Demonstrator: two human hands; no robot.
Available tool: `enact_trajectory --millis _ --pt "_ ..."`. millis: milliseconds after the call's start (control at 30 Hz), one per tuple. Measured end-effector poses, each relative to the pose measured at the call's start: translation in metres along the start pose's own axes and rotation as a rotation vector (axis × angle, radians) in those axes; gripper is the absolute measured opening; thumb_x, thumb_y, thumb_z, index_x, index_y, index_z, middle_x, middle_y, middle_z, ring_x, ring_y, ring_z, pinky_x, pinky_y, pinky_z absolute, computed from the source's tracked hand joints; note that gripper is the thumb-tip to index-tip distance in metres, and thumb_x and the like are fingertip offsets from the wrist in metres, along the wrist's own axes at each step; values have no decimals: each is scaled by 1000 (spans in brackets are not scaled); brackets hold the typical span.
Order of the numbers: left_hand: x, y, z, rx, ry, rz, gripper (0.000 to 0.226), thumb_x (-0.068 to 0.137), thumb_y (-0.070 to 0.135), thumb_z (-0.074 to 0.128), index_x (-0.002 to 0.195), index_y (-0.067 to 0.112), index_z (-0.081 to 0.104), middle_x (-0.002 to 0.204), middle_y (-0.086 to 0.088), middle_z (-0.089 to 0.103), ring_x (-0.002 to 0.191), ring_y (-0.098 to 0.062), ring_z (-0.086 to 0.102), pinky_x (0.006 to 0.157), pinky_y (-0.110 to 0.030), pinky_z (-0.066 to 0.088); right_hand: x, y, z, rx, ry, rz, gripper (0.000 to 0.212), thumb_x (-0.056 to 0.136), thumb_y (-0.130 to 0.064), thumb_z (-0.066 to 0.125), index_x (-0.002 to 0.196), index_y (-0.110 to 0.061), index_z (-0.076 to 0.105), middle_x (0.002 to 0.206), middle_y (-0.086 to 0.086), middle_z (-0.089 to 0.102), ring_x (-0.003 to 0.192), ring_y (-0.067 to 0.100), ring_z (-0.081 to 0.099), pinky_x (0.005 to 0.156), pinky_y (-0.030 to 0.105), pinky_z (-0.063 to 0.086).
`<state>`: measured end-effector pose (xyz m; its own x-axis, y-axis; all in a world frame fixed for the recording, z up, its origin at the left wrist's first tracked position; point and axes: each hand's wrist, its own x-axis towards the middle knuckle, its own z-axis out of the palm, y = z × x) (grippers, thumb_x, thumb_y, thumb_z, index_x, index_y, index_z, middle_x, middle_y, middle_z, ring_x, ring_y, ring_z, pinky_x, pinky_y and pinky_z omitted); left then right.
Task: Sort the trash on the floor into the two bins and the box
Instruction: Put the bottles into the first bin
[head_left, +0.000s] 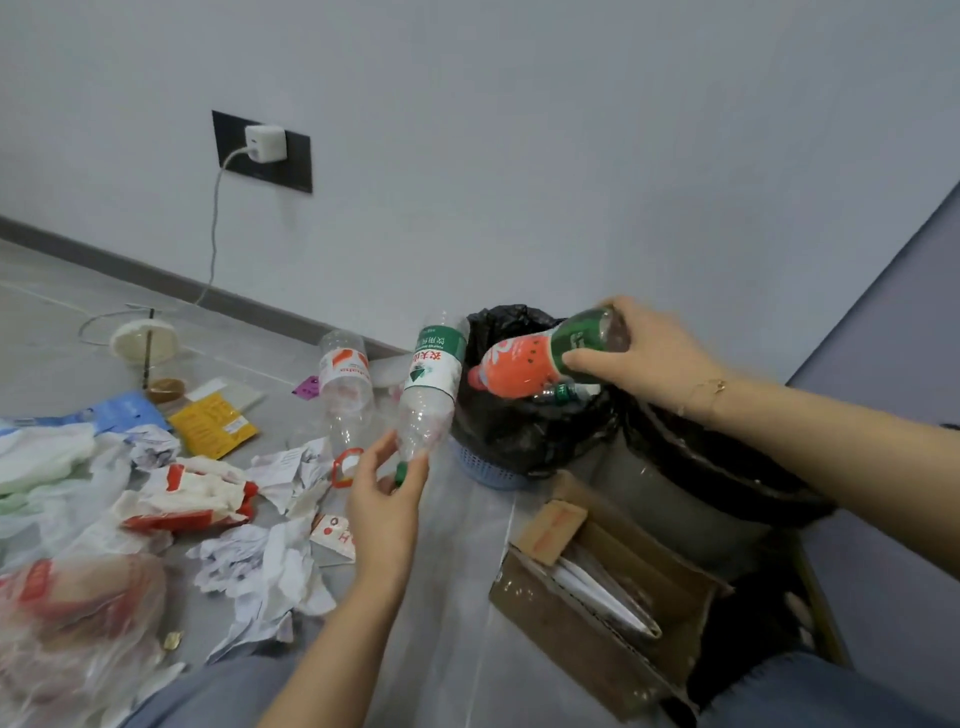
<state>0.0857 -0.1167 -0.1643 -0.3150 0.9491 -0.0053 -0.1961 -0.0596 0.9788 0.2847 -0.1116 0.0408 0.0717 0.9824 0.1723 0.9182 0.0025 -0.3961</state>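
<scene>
Head view, right hand: the right hand (647, 358) grasps the base end of an orange-labelled bottle (540, 358), fingers and thumb curled round it, neck pointing down over the mouth of the blue bin.
Head view, left hand: the left hand (384, 499) holds a clear bottle with a green-and-white label (431, 384) by its green-capped neck, base tilted up and away, just left of the blue bin.
Blue bin: a blue basket bin (488, 467) lined with a black bag stands against the wall; another bottle with a green cap (563, 393) lies inside it, under the orange one.
Grey bin: a larger grey bin (675, 499) with a black liner stands just right of the blue one, touching or nearly so.
Box: a cardboard box (582, 618) sits in front of the grey bin, flaps open, with white paper inside.
Floor trash: a clear bottle with an orange-and-white label (345, 384) lies near the wall; crumpled paper (260, 566), a red-and-white wrapper (192, 499), a yellow packet (213, 423), plastic bags (67, 623) and a lidded cup (145, 340) are spread to the left.
Wall: a white charger (265, 143) sits in a dark socket plate, its cable trailing to the floor.
</scene>
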Motion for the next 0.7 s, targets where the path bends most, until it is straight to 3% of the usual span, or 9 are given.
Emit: enact_trajectory --millis 100,167,267,333,400,500,600,700 --pt "1 9 7 19 -32 42 38 86 26 70 121 33 57 116 19 62 92 -16 67 81 -26 53 19 20 -9 70 154 45 54 73 -40 74 118 -21 53 106 -1 63 96 18 60 86 31 48" --pt "1 12 10 42 -47 74 34 86 26 70 117 33 59 111 22 62 89 -10 67 76 -20 51 39 38 -1 97 163 101 60 75 -39 74 125 -19 49 115 4 61 102 20 58 86 30 46" --pt "1 8 11 98 -71 103 31 85 25 71 115 26 62 113 20 63 88 -2 66 72 -18 52 67 65 27 54 19 170 82 81 -34 71 146 -14 26 142 13 44 126 28 46 102 35 39" --pt "2 4 11 113 -71 114 29 85 26 71 112 26 63 114 17 64 89 -3 66 74 -20 54 77 80 45 23 -84 169 90 83 -29 70 150 -11 14 147 16 37 132 31 41 107 37 34" --pt "5 3 12 139 -52 136 27 84 29 72 109 27 63 111 14 65 87 -4 66 73 -22 53 82 90 57 -98 -188 143 86 86 -29 67 150 -10 13 146 18 36 131 32 40 106 39 35" --pt "10 13 15 212 -15 213 25 82 33 72 104 29 61 106 11 63 83 -3 62 66 -16 50 85 93 64 -267 -194 68 67 90 -31 61 143 -6 29 136 18 46 122 32 47 95 36 41" --pt "23 30 25 281 0 355 26 81 30 74 103 27 60 105 15 59 89 -5 61 71 -18 50 82 94 68 -376 -106 -37 31 90 -25 54 113 -4 55 118 14 52 107 29 52 77 28 37" --pt "41 48 38 411 -26 518 24 82 22 74 103 25 61 98 20 56 90 -5 59 79 -18 49 72 97 77 -460 -289 -192 40 88 -28 55 126 -14 56 124 8 49 118 27 47 92 33 43"
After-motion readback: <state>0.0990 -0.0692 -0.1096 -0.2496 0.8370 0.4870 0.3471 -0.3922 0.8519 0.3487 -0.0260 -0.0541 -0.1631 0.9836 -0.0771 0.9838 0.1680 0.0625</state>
